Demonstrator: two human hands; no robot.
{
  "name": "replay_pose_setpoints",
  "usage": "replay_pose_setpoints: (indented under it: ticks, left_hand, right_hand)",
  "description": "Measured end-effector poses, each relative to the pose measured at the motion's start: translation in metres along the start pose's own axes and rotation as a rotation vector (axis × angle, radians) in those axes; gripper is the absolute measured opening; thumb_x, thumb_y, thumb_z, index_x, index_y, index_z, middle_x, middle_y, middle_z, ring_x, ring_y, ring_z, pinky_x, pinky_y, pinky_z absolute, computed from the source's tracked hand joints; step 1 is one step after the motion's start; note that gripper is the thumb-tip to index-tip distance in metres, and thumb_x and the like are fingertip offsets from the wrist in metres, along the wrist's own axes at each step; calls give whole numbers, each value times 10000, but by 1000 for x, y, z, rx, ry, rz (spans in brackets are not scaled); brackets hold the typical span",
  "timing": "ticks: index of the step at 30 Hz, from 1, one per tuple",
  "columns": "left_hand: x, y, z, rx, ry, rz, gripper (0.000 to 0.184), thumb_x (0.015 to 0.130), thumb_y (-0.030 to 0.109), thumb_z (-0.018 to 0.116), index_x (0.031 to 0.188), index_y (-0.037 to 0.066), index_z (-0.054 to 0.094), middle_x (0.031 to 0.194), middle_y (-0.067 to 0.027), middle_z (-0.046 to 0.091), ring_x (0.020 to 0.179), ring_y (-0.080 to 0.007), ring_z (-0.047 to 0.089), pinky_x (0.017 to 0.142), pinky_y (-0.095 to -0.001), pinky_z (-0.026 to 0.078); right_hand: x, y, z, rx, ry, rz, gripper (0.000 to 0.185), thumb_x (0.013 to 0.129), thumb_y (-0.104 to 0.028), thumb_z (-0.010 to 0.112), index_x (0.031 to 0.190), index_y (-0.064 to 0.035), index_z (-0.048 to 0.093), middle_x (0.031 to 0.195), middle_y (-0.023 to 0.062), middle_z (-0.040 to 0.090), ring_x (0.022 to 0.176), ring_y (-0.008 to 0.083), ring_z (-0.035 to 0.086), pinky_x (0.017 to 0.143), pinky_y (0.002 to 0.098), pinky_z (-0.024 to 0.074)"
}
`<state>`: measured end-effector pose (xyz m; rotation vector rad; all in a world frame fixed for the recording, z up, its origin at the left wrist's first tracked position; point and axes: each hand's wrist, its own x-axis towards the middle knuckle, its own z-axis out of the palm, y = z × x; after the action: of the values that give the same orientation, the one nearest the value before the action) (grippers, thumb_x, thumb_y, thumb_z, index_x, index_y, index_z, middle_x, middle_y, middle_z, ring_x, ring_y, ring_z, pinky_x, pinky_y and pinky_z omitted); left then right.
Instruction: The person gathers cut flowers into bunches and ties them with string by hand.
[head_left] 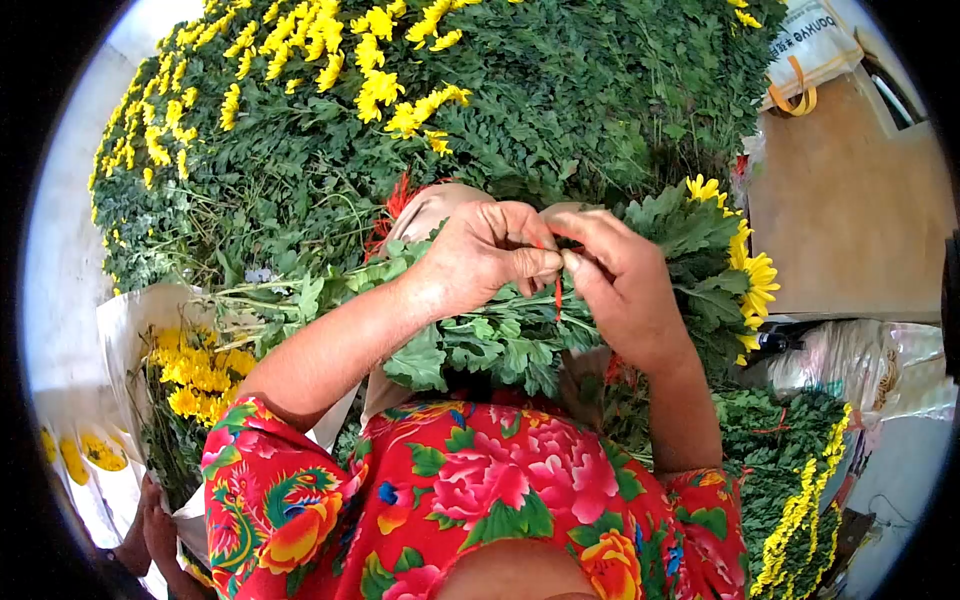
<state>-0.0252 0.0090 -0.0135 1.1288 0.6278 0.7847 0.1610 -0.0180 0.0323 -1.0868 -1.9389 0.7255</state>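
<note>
A bunch of yellow chrysanthemums (470, 345) lies across my lap, its leafy stems to the left and its blooms at the right. Over its middle, my left hand (475, 255) pinches thumb against fingers on a thin red string (558, 297). My right hand (622, 272) meets it fingertip to fingertip, also closed on the string. One red end dangles below the fingertips; whether a knot is there, I cannot tell. More red strings (398, 205) lie in a tuft just beyond my left hand.
A large heap of chrysanthemums (600, 90) fills the space ahead. More bundles (790, 430) lie at the lower right, and yellow blooms (195, 375) at the left. A brown board (850, 200) and a white bag (815, 45) are at right. Another person's hand (155, 530) shows at lower left.
</note>
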Motion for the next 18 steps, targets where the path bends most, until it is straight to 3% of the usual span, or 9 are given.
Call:
replay_pose_setpoints:
  ticks: [4, 6, 7, 9, 11, 13, 16, 17, 18]
  left_hand:
    - [0, 6, 0, 3, 2, 30, 110, 859, 82, 725, 827, 23, 638, 738, -67, 668, 667, -125, 635, 600, -243, 521]
    - [-1, 2, -11, 27, 18, 55, 128, 824, 80, 759, 787, 31, 646, 727, -61, 668, 672, -126, 640, 604, -254, 524]
    - [4, -3, -15, 18, 15, 69, 139, 807, 80, 775, 765, 35, 650, 724, -59, 669, 675, -127, 643, 608, -262, 526]
    - [14, -10, -11, 2, 89, -40, 156, 742, 50, 806, 727, 12, 656, 709, -69, 678, 661, -139, 648, 593, -279, 532]
    - [12, -5, -2, -156, 148, -132, 149, 650, -43, 781, 694, -9, 643, 706, -84, 682, 656, -154, 646, 594, -291, 535]
    - [23, -23, 1, -181, 130, -84, 168, 625, -39, 784, 678, -8, 628, 687, -67, 662, 664, -151, 633, 619, -300, 532]
    - [16, -18, 2, 357, 85, 290, 152, 629, -6, 707, 644, 37, 562, 642, -51, 568, 660, -178, 601, 606, -353, 512]
    - [14, -15, 4, 356, 85, 291, 152, 629, -6, 707, 644, 37, 562, 642, -51, 568, 660, -178, 601, 606, -353, 512]
    - [14, -15, 2, 660, 98, 582, 142, 662, 56, 690, 660, 45, 549, 679, -54, 562, 681, -208, 604, 595, -370, 505]
  right_hand:
    - [-3, -4, -9, -160, -140, 141, 126, 799, -16, 585, 916, 23, 613, 837, 170, 595, 785, 325, 618, 735, 380, 491]
    - [1, 5, 3, -118, -52, 120, 104, 788, -15, 601, 885, 25, 604, 828, 151, 595, 763, 286, 613, 726, 352, 490]
    - [-1, 12, 5, -30, -8, 124, 78, 790, -16, 614, 854, 24, 593, 812, 111, 589, 741, 214, 588, 716, 307, 478]
    - [-7, 14, 1, 98, 9, 274, 58, 787, 16, 635, 824, 24, 591, 783, 63, 568, 728, 159, 546, 695, 291, 464]
    - [-14, 10, -2, 31, -22, 101, 92, 766, 33, 655, 838, 32, 598, 783, 62, 576, 712, 162, 550, 683, 291, 465]
    - [-23, 15, -7, -65, -94, 11, 104, 761, 33, 664, 847, 34, 604, 787, 63, 582, 709, 163, 553, 682, 291, 465]
    - [-23, 21, -10, -138, -172, -29, 132, 750, 33, 682, 860, 34, 610, 806, 63, 588, 721, 165, 559, 683, 299, 468]
    - [-24, 20, -11, -111, -197, 12, 148, 743, 33, 691, 866, 32, 609, 821, 63, 588, 734, 167, 561, 686, 305, 471]
    - [-22, 25, -3, 57, -66, 130, 154, 771, -4, 688, 884, 23, 586, 838, 52, 558, 767, 145, 536, 701, 296, 453]
